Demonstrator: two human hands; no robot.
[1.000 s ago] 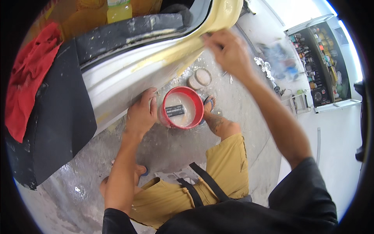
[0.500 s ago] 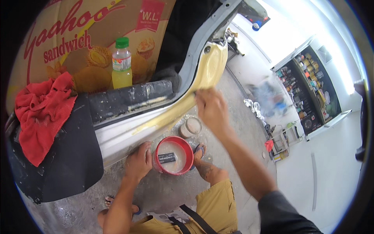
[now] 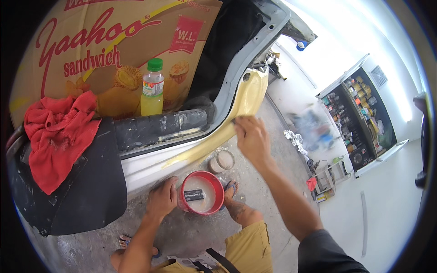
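Note:
My right hand (image 3: pixel 253 140) is closed, its fingertips pressed to the yellowish filler-coated curve (image 3: pixel 246 100) of a car body frame. A small dark piece (image 3: pixel 233 121) shows at those fingertips, mostly covered, so its kind is unclear. Under the white sill (image 3: pixel 141 170), my left hand (image 3: pixel 161 196) has its fingers drawn together, close beside a red bucket (image 3: pixel 222 195). Whatever it grips, if anything, is hidden. Cloudy liquid (image 3: pixel 200 205) fills part of the bucket, and a black rectangular block (image 3: pixel 193 195) with pale print lies in it.
A round tub (image 3: pixel 217 164) stands beyond the bucket. On the car are a red cloth (image 3: pixel 61 136), a green-capped bottle (image 3: pixel 152 98) of yellow drink and a large cardboard box (image 3: pixel 114 27). Shelves of cans (image 3: pixel 364 100) and a metal stand (image 3: pixel 328 177) are at right.
My right hand still works against the yellowish curve, at nearly the same spot. The view has shifted, so the car and box sit slightly lower and farther right. My left hand stays by the bucket.

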